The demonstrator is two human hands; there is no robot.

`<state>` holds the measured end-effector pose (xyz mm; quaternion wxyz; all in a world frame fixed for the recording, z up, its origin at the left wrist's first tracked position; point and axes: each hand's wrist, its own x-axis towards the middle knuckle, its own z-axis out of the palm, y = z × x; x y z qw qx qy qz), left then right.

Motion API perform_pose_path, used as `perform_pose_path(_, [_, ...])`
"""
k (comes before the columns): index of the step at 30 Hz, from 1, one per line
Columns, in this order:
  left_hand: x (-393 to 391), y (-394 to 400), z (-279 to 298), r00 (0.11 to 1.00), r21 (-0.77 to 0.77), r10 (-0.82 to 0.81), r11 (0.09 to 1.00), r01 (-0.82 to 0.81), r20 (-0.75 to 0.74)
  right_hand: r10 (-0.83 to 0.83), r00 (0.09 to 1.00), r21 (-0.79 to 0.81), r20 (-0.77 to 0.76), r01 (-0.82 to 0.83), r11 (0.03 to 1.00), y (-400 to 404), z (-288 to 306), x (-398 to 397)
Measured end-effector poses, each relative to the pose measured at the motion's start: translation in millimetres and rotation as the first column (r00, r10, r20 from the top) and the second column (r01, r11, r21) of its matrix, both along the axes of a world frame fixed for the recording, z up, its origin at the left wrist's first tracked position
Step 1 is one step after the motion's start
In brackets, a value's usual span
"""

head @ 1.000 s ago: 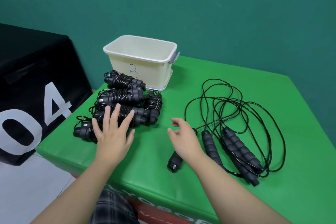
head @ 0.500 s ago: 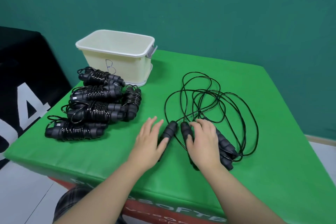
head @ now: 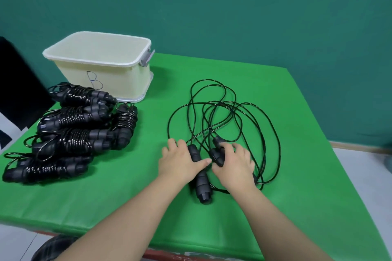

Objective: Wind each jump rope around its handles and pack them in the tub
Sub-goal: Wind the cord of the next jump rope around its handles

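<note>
Tub (head: pixel 101 74): cream plastic with a grey side latch; I read a handwritten "B" on its near wall. It stands at the far left of the green mat (head: pixel 307 154); I cannot see down to its floor.
Wound ropes (head: pixel 70 131): a pile of black bundles, cord coiled round the handles, lying on the mat just in front of the tub and to its left — none in the tub as far as I can see. I count about five, but they overlap and the near ones are blurred.
Loose ropes (head: pixel 222 112): black cords in tangled loops at mid-mat, well apart from the tub; I cannot tell how many ropes share the tangle.
Left hand (head: pixel 180 163): my fingers lie over a black foam handle (head: pixel 201 180), thumb across it; whether they curl round it I cannot tell.
Right hand (head: pixel 235 165): fingers curled over a second handle (head: pixel 217 154), gripping it; my palm hides most of it.
Mat edge: red strip with pale lettering along the bottom, cut off and unreadable.
Left margin: a black object (head: pixel 19 91) with a white mark, only partly in frame.
</note>
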<state>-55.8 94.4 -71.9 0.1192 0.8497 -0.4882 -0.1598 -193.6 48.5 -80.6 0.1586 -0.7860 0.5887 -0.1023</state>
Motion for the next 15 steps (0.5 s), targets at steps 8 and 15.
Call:
perform_pose_path(8, [0, -17, -1, 0.993, 0.078, 0.037, 0.997, -0.028, -0.111, 0.091, 0.996, 0.069, 0.02, -0.092, 0.993, -12, -3, -11])
perform_pose_path(15, [16, -2, 17, 0.928, -0.055, 0.07, 0.994, -0.097, -0.365, 0.116, 0.978, 0.055, 0.176, -0.128, 0.99, -12, -3, -25])
